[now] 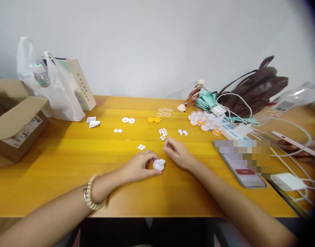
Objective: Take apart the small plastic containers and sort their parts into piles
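Note:
Thumb and fingers of my left hand [143, 165] grip a small, round, whitish clear plastic part with a raised top [159, 164], low over the table's near middle. My right hand [179, 152] is a little to the right of that part, its fingers curled together; whatever they hold, if anything, is hidden. Just beyond it lie white openwork plastic pieces [162, 131], with two similar pieces [182, 132] further right. Small white round pieces [141, 147] sit beyond my left hand. Farther back are two white rings [128, 120] and two yellow round caps [153, 120].
At left stand a cardboard box [26, 127], a white plastic bag [61, 92] and silver packets [93, 122]. On the right are clear domed parts with orange rims [205, 120], a phone [239, 168], tangled white cables, a drink bottle [194, 94] and a brown bag [257, 91].

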### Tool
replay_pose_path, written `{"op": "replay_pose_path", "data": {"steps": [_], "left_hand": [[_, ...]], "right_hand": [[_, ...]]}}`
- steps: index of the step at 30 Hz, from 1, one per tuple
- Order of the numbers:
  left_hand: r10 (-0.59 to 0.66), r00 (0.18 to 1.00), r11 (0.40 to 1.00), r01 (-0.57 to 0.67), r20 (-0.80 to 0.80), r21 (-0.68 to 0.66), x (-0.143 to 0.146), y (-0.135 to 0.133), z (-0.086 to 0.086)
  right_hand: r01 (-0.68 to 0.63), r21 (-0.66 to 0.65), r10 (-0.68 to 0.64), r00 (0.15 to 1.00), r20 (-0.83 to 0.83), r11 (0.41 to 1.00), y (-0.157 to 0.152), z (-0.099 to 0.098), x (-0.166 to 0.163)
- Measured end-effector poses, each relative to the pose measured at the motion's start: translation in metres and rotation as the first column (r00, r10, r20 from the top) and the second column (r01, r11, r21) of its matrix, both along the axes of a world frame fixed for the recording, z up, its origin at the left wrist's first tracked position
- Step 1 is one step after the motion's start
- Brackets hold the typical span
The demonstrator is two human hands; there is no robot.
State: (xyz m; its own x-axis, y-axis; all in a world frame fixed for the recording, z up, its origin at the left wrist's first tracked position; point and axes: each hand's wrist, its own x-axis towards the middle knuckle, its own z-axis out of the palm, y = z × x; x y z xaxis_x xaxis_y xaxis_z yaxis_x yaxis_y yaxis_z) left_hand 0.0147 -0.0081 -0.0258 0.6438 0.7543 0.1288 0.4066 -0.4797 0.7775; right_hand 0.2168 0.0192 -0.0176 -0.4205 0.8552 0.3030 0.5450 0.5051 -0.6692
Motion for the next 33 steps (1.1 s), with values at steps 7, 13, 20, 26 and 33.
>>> {"op": "replay_pose_path", "data": {"steps": [7,13,20,26,33], "left_hand": [[0.008,1.000,0.999,-0.009,0.012,0.042,0.001,-0.001,-0.003],[-0.007,1.000,0.997,0.005,0.021,0.075,0.004,-0.006,-0.006],[0.011,1.000,0.998,-0.011,-0.004,0.069,0.006,-0.009,-0.003],[-0.004,1.000,0.998,0.004,0.000,0.057,0.006,-0.010,-0.003],[0.010,1.000,0.998,-0.009,-0.009,0.057,0.006,-0.011,-0.004]], "right_hand": [[-0.241,0.241,0.162,0.937,0.309,0.940,-0.024,-0.012,-0.010],[-0.310,0.530,0.061,0.899,0.434,0.790,-0.023,-0.020,-0.009],[-0.270,0.482,0.126,0.942,0.310,0.833,-0.022,-0.024,-0.008],[-0.202,0.504,0.089,0.967,0.239,0.840,-0.022,-0.021,-0.009],[0.026,0.420,-0.033,0.999,0.008,0.907,-0.019,-0.013,-0.002]]}}
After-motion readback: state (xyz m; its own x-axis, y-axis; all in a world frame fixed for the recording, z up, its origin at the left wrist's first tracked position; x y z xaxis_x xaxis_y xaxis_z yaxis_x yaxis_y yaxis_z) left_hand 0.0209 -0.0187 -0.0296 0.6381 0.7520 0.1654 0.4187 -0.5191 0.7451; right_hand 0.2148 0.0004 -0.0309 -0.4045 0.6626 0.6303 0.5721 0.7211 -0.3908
